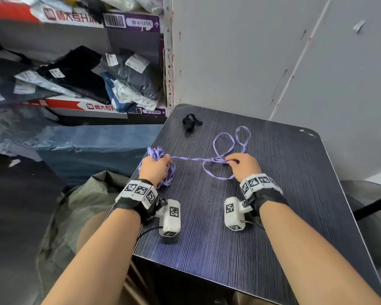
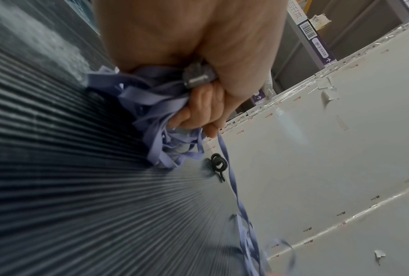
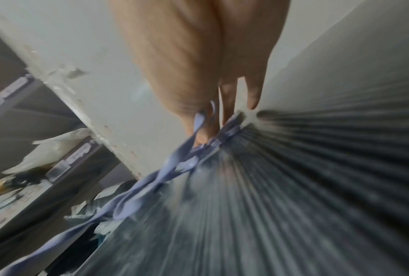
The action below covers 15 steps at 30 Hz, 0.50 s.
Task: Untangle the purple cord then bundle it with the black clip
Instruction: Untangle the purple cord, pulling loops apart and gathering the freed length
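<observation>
A flat purple cord (image 1: 223, 139) lies partly looped on the dark striped table (image 1: 251, 216). My left hand (image 1: 155, 166) grips a gathered bunch of the cord (image 2: 156, 104) at the table's left edge, fingers curled round it. From there a single strand (image 1: 191, 159) runs right to my right hand (image 1: 243, 162), which pinches the cord (image 3: 198, 123) between thumb and fingers just above the table. Loose loops spread behind and beneath the right hand. The black clip (image 1: 190, 122) sits alone near the table's far left corner, also visible as a small black clip (image 2: 218, 164) past my left fist.
Grey wall panels (image 1: 273, 51) stand right behind the table. Shelves (image 1: 75, 73) piled with wrapped parcels fill the left. A blue wrapped bundle (image 1: 92, 148) and a grey-green bag (image 1: 92, 194) lie beside the table's left edge. A chair (image 1: 365, 205) is at the right.
</observation>
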Available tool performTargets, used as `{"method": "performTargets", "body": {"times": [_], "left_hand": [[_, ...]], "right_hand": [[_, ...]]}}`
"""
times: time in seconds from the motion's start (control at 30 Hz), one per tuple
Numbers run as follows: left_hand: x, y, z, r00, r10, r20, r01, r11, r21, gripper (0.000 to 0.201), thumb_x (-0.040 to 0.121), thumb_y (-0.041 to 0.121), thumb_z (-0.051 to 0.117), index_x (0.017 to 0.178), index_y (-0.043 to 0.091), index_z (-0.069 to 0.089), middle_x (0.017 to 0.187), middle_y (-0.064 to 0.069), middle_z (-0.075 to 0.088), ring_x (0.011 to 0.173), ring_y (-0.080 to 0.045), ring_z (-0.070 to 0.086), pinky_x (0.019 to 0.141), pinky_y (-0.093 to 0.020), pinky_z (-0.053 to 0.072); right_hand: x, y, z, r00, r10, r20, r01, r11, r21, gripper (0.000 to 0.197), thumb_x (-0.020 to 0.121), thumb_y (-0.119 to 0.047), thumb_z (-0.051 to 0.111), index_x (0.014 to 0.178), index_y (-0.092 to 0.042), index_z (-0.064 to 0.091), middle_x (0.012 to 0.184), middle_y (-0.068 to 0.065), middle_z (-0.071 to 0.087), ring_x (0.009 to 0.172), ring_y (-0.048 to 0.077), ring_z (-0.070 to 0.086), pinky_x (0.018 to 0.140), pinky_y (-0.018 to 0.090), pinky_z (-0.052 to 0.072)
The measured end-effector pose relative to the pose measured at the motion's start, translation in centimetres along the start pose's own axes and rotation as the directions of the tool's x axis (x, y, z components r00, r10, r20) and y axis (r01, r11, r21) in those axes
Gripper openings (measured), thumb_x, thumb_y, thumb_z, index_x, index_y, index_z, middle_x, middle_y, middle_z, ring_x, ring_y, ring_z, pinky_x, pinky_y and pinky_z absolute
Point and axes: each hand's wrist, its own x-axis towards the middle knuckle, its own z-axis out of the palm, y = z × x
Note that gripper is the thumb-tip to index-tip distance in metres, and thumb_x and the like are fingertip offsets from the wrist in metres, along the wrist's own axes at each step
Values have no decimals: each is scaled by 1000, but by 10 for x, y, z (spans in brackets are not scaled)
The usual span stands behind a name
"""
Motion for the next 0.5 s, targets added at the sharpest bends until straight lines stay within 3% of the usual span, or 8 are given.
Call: {"method": "performTargets", "body": {"times": [0.1,0.17,0.23,0.37,0.5], "left_hand": [[4,-3,-1,1000,2,-3,-2,1000,13,35,89,21,58,57,18,45,53,-1,41,48,-17,36,53,-25,29],[3,-2,-1,1000,-8,1,8,1000,20,29,90,22,57,64,14,51,54,-2,43,49,-16,37,53,-24,30],[3,-1,-1,1000,-9,6,9,1000,19,31,90,22,57,61,14,48,54,-2,42,48,-16,36,52,-24,29],[3,-2,-2,1000,-15,-6,15,999,32,35,90,21,57,58,15,46,39,5,41,46,-17,36,52,-24,30],[3,-1,-2,1000,-10,-23,11,999,47,36,89,22,59,56,15,45,39,4,39,45,-18,36,53,-25,31]], "right_hand": [[1,9,-8,994,100,-54,-106,987,-120,15,91,-28,54,88,-24,68,94,6,68,114,32,46,84,38,47],[1,14,-13,982,179,-59,-188,958,-216,19,91,-38,54,90,-21,64,100,5,64,114,33,45,88,42,45],[3,20,-17,965,233,-121,-254,944,-211,23,93,-37,52,96,-15,60,109,10,59,107,33,50,87,44,46],[1,29,-25,906,315,-283,-328,945,2,21,95,-13,48,110,0,51,119,20,48,97,38,57,78,41,42],[1,40,-33,764,481,-429,-348,868,353,12,98,-12,40,102,-2,45,116,22,52,91,35,59,65,35,40]]}}
